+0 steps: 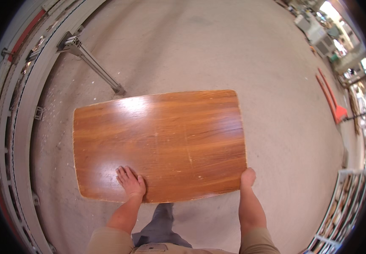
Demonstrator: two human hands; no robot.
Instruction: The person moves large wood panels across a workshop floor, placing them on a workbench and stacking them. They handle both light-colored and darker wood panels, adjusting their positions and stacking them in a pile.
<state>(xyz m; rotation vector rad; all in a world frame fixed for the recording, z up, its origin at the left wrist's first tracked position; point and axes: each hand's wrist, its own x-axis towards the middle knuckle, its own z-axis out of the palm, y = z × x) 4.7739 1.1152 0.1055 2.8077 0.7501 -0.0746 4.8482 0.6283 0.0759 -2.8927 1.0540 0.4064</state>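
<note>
A glossy brown wood-grain board (pixel 161 135) with slightly bowed edges and rounded corners spans the space before me. Flat on its near left part lies my left hand (pixel 131 182), fingers spread and pointing away. At the near right corner, my right hand (pixel 248 177) is closed round the board's edge; its fingertips are hidden beneath. Light reflects off the board's surface, and a few pale scuffs show near its middle. What bears the board from below is out of sight.
Along the left runs a long metal conveyor frame (pixel 24 127), with an aluminium profile leg (pixel 94 63) reaching toward the board. A red pallet truck (pixel 339 113) stands on the grey floor (pixel 284 110) at right. A rack (pixel 339 211) of stacked pieces is at near right.
</note>
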